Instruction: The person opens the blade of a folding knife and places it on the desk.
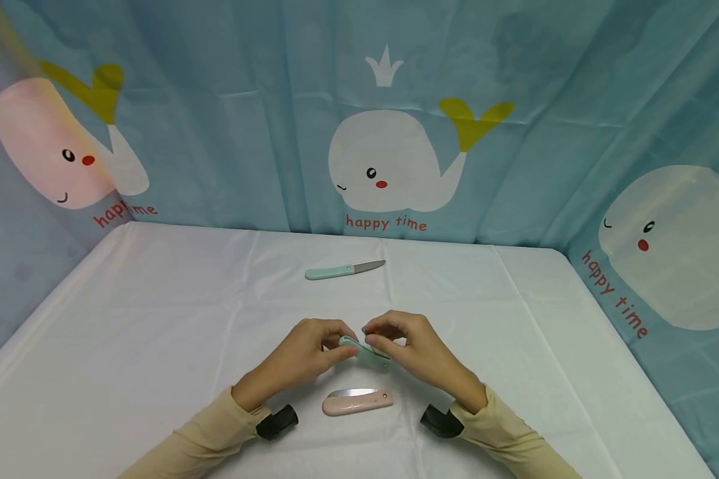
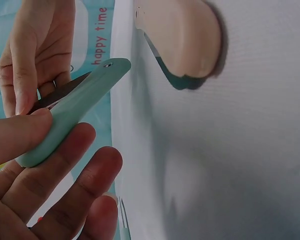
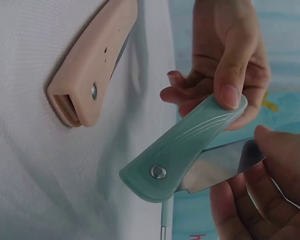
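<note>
Between both hands, above the white table, is a mint green folding knife (image 3: 185, 150) with its blade partly out of the handle. My left hand (image 1: 308, 349) pinches the handle's end between thumb and fingers. With thumb and fingers, my right hand (image 1: 416, 346) pinches the blade (image 3: 225, 165) near its tip. The handle's pivot end, with a round rivet, points down toward the table in the right wrist view. Closer to me on the table, below the hands, lies a pink folding knife (image 1: 357, 402), its blade edge showing along the handle.
A second mint green knife (image 1: 344, 270) lies farther back on the white tablecloth (image 1: 174, 299), blade extended to the right. Blue curtains (image 1: 234, 133) with whale prints stand behind and beside the table. Black wrist cameras sit under both sleeves (image 1: 216, 419).
</note>
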`<state>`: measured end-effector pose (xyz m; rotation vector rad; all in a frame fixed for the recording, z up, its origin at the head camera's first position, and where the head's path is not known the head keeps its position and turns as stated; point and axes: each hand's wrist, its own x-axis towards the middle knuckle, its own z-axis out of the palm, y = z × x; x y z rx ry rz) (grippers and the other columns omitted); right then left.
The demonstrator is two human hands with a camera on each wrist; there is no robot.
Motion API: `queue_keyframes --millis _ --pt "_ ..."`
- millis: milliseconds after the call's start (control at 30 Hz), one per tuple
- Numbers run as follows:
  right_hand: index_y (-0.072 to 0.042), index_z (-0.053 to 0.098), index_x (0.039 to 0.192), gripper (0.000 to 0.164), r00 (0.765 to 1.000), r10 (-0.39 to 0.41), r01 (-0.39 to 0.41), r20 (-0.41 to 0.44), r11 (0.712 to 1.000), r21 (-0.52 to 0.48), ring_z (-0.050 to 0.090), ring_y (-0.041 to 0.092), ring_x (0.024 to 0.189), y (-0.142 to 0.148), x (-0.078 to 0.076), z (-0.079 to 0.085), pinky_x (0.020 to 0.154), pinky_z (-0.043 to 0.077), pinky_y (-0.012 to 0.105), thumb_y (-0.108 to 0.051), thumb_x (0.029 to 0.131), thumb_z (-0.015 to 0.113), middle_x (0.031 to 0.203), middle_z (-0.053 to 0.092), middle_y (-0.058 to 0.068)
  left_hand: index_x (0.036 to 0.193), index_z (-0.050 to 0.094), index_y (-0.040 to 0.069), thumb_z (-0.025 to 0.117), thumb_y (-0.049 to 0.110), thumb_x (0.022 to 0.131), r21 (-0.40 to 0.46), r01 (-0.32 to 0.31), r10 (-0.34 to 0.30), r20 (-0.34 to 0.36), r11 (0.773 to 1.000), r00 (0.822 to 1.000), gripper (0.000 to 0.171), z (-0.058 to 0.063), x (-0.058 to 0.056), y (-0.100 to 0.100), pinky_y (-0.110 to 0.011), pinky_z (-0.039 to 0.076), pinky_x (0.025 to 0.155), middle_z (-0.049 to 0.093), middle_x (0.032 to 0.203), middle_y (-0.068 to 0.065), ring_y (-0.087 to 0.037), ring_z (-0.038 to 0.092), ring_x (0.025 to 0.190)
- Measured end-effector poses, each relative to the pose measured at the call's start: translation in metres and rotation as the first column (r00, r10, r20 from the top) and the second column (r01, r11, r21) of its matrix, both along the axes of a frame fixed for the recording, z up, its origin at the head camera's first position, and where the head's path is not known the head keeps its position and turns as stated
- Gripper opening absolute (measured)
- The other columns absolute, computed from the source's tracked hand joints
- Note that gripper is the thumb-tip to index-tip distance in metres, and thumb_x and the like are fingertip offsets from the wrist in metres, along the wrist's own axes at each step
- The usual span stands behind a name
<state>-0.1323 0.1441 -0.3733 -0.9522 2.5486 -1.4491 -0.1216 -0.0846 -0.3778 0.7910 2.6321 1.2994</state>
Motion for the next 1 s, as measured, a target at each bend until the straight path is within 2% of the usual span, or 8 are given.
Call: queue_keyframes --millis 300,467,733,867,1000 --pt "-0.003 0.075 0.099 0.013 0.992 -0.013 0.010 -0.125 1.000 -0.023 0.071 0.007 0.077 -0.001 -0.001 0.000 0.068 0.056 0.023 -0.013 0.092 0.071 0.093 0.077 0.003 0.095 0.073 0.018 0.073 0.020 0.091 0.007 -0.003 0.003 -0.021 1.000 1.000 0.004 0.002 0.000 0.001 -0.021 0.049 0.064 0.076 0.084 0.002 0.000 0.057 0.067" --pt "-0.006 0.074 0.096 0.008 0.982 -0.084 0.075 -0.172 0.996 -0.056 0.071 0.008 0.076 0.000 -0.002 0.001 0.069 0.057 0.024 -0.011 0.090 0.073 0.089 0.076 0.002 0.095 0.072 0.017 0.073 0.019 0.090 0.032 -0.025 0.025 -0.003 0.999 1.000 0.005 0.004 -0.001 -0.001 -0.021 0.048 0.062 0.076 0.083 -0.001 -0.002 0.058 0.066" --pt "-0.007 0.071 0.095 0.007 0.973 -0.202 0.193 -0.111 0.977 -0.091 0.073 0.015 0.078 0.006 -0.007 0.002 0.071 0.058 0.024 -0.009 0.089 0.074 0.090 0.076 0.004 0.096 0.070 0.013 0.071 0.013 0.092 0.080 -0.092 0.084 0.097 0.993 0.992 0.004 0.006 -0.004 -0.004 -0.023 0.047 0.059 0.075 0.082 -0.006 -0.012 0.060 0.065" --pt "-0.004 0.070 0.096 0.008 0.974 -0.213 0.203 -0.082 0.973 -0.113 0.073 0.016 0.079 0.010 -0.010 0.002 0.072 0.058 0.023 -0.007 0.089 0.073 0.091 0.076 0.008 0.096 0.069 0.013 0.070 0.012 0.092 0.107 -0.111 0.097 0.125 0.988 0.987 0.004 0.004 -0.006 -0.006 -0.023 0.047 0.056 0.075 0.081 -0.008 -0.021 0.066 0.069" --pt "-0.001 0.070 0.098 0.011 0.976 -0.213 0.207 -0.042 0.970 -0.126 0.073 0.018 0.079 0.012 -0.013 0.001 0.071 0.057 0.023 -0.006 0.089 0.072 0.093 0.075 0.012 0.096 0.069 0.013 0.069 0.012 0.093 0.121 -0.117 0.102 0.124 0.986 0.987 0.003 0.003 -0.008 -0.008 -0.023 0.044 0.054 0.074 0.079 -0.008 -0.024 0.068 0.070"
